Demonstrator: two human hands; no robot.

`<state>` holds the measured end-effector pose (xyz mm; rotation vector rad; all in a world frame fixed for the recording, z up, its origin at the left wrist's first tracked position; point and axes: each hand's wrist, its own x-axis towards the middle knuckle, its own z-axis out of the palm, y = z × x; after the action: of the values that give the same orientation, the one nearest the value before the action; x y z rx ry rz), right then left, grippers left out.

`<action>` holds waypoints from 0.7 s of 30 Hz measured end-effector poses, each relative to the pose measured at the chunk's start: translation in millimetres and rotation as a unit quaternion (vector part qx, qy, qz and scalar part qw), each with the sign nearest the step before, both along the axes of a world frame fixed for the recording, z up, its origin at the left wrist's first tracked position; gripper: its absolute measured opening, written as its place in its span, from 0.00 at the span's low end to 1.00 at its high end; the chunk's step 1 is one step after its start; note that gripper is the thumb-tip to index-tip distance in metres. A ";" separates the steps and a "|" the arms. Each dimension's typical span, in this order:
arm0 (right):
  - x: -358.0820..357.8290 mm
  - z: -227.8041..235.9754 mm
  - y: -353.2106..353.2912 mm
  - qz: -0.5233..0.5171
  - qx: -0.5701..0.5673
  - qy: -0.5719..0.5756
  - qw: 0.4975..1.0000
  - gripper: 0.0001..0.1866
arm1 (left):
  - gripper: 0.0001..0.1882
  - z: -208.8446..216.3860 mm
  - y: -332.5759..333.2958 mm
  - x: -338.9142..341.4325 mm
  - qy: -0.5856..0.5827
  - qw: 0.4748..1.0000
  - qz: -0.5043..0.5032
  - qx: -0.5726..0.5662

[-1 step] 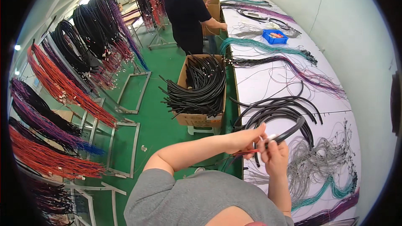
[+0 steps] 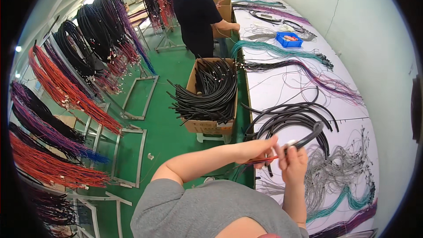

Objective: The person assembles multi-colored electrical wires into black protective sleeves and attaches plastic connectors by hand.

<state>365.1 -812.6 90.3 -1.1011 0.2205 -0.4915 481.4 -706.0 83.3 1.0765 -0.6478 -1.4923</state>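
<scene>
My left hand [image 2: 261, 150] is closed around a thin bundle of red and dark wires [image 2: 252, 161], which trails to the left past the table edge. Pinched in my right hand [image 2: 294, 165] is the end of a black tube [image 2: 313, 133] that bends up and away. Red wire spans the short gap between my hands and meets the tube end; whether it runs inside is hidden by my fingers. A small white piece [image 2: 291, 142] shows just above the right fingers. Beneath lie several loose black tubes [image 2: 282, 121] in a curved pile on the white table [image 2: 352, 139].
Grey wires [image 2: 328, 174] and teal wires [image 2: 337, 207] lie at the right. A cardboard box [image 2: 207, 127] of black tubes stands beyond my left arm. Wire racks [image 2: 143, 158] line the left. A co-worker [image 2: 194, 15] stands farther along the table, near a blue bin [image 2: 289, 39].
My right hand and the tube end have shifted slightly right, away from my left hand. More red wire now shows between the hands.
</scene>
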 end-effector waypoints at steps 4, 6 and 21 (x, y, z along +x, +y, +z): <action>-0.1 20.3 -33.5 -0.127 0.046 -0.102 0.986 0.07 | 0.13 -9.1 26.3 -11.7 -0.154 0.983 0.020 -0.102; 6.3 22.2 -24.4 -0.108 0.010 -0.081 0.991 0.08 | 0.12 -2.2 25.9 -14.1 -0.212 0.963 0.088 -0.138; -0.7 56.7 4.0 0.036 -0.027 -0.156 0.987 0.07 | 0.15 44.9 11.4 -18.8 -0.244 0.935 0.065 -0.248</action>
<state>364.5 -808.5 146.9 -1.0651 -0.1063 -0.6005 462.7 -694.5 128.2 1.0612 -1.2027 -0.8683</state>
